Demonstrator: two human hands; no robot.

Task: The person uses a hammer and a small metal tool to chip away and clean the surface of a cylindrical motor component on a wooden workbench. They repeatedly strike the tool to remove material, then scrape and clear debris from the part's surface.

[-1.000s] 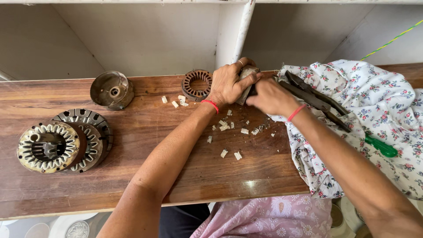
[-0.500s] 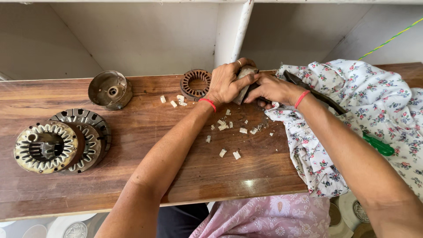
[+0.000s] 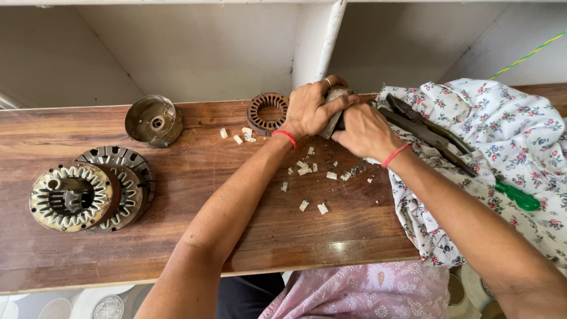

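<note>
**Both hands closed on the workpiece at the back edge of the bench**

Your left hand (image 3: 312,109) wraps over a small grey metal part (image 3: 336,94) at the rear of the wooden bench (image 3: 177,236), fingers curled around it and holding it firmly. Your right hand (image 3: 365,131) is closed just beside it, touching the left hand; it grips a dark, narrow tool (image 3: 332,124) whose tip sits against the underside of the part. The working end is hidden between the hands, so its exact contact point cannot be told.

Compared with one second ago, your right hand has moved in from the floral cloth (image 3: 502,142) toward the left hand, and the two now press together. The part itself has stayed in the same place. Judged from this, the work has passed from repositioning to applying the tool.

Small pale chips (image 3: 322,208) lie scattered on the bench in front of your hands. A ribbed brown ring (image 3: 269,111) lies just left of your left hand. A metal cup (image 3: 153,121) and a stacked wound stator (image 3: 74,195) sit well apart to the left. Dark pliers (image 3: 431,137) and a green-handled screwdriver (image 3: 520,198) rest on the cloth.
</note>
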